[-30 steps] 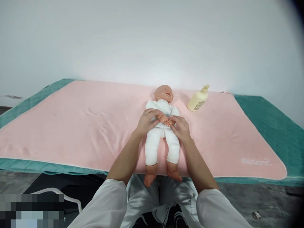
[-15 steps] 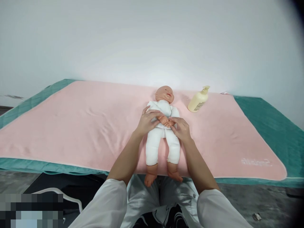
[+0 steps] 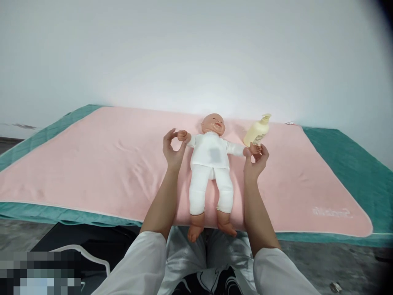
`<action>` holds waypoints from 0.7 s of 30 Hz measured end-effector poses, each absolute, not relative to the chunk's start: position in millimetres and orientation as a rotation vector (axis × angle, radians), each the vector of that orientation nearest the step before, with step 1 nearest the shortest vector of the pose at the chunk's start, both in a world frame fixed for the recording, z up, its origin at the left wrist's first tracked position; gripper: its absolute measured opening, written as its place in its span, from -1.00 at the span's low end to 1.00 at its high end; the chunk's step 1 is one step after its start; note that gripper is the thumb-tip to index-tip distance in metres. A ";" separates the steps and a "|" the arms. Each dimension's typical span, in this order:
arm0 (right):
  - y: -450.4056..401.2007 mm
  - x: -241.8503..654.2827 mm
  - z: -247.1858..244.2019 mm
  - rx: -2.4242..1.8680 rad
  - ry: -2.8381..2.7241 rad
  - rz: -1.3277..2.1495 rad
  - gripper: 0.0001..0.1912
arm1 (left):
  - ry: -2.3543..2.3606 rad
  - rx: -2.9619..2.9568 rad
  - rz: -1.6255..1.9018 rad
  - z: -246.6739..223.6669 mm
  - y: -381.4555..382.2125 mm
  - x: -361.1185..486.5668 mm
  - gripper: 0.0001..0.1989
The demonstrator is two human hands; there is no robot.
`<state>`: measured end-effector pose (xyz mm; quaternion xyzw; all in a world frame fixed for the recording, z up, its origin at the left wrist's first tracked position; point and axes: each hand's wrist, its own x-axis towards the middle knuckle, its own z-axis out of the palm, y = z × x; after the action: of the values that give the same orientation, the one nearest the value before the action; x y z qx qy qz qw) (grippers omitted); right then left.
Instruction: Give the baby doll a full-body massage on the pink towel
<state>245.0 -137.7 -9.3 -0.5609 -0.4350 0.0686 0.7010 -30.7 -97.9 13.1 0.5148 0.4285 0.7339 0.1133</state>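
Note:
A baby doll (image 3: 210, 153) with a white cloth body lies on its back on a pink mat (image 3: 123, 164), head toward the wall and feet over the front edge. Its arms are stretched out to both sides. My left hand (image 3: 174, 149) holds the doll's hand on the left between thumb and fingers. On the other side, my right hand (image 3: 256, 162) grips the doll's other hand in the same way. A grey patch shows on the doll's belly.
A pale yellow pump bottle (image 3: 257, 130) stands just behind my right hand. Green quilted cloth (image 3: 353, 164) shows around the mat. Behind it rises a white wall (image 3: 196, 53). A black object with a white curved bar is at the lower left.
Both hands have moved apart, drawing the doll's arms from together over its belly out to the sides. The doll's trunk and legs look unmoved.

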 end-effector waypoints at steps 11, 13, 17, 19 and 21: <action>-131.0 264.2 -18.0 -1.342 -0.676 0.385 -0.51 | 1.310 0.469 2.192 -4.2 -70.0 -57.8 -0.75; -128.3 268.7 -23.8 -1.341 -0.637 0.442 -0.58 | 1.337 0.413 2.149 -5.1 -69.5 -57.9 -0.78; -123.9 278.3 -35.3 -1.389 -0.667 0.484 -0.60 | 1.382 0.366 2.018 -8.9 -70.4 -59.4 -0.83; -122.5 281.6 -38.6 -1.405 -0.682 0.490 -0.57 | 1.373 0.372 2.000 -11.3 -70.5 -61.2 -0.80; -121.7 283.3 -39.5 -1.420 -0.675 0.501 -0.55 | 1.359 0.350 2.000 -13.1 -70.1 -62.7 -0.80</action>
<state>283.3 -121.7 -39.5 -0.6322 -0.3003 0.2232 0.6784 -62.7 -70.1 -13.1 0.1347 0.5226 0.7692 0.3423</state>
